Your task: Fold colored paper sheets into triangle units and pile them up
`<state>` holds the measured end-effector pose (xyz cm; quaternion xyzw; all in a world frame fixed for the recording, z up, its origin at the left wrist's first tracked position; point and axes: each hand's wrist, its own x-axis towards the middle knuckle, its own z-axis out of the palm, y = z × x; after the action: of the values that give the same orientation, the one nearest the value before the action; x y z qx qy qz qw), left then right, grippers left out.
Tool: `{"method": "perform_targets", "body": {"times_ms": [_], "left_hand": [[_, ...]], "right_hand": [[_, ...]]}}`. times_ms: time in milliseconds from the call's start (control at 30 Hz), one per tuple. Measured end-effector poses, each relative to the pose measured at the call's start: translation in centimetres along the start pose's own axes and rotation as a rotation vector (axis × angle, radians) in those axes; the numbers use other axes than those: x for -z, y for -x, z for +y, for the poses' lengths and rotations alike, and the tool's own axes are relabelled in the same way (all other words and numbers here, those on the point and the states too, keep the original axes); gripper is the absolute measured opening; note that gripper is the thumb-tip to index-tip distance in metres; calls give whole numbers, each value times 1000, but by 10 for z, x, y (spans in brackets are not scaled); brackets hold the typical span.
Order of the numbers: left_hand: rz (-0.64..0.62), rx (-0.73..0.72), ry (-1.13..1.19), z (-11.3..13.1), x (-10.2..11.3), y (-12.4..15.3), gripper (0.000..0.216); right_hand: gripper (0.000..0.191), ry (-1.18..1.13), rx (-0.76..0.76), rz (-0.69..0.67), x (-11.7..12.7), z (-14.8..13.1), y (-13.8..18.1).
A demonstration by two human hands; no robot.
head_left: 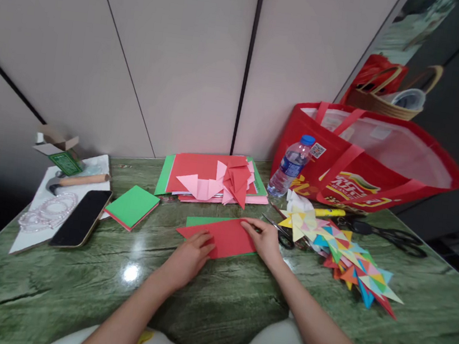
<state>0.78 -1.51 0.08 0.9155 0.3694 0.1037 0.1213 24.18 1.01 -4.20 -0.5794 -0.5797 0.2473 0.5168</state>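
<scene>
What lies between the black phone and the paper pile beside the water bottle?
In the head view, a stack of square papers, green on top, lies between the phone and the pile.

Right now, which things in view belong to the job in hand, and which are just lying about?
Likely in the job:
red sheet, touched by the left hand and right hand
green paper beneath it
green-topped square stack
multicoloured folded pieces

Apparently just lying about:
phone
hammer
bead strands
water bottle
red bag
</scene>
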Motion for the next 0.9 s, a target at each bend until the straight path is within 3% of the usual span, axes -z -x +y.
{"method": "perform_targets", "body": {"times_ms": [333,600,900], "left_hand": [[-8,34,13,-3,-3,0,30],[54,162,151,-11,-10,-2,43],[146,210,138,-29,-28,-7,38]], "right_hand": [[22,-17,5,-25,-2,-4,1],[22,2,-24,-33,-1,-1,0],[22,23,-37,-55,-1,4,0]]}}
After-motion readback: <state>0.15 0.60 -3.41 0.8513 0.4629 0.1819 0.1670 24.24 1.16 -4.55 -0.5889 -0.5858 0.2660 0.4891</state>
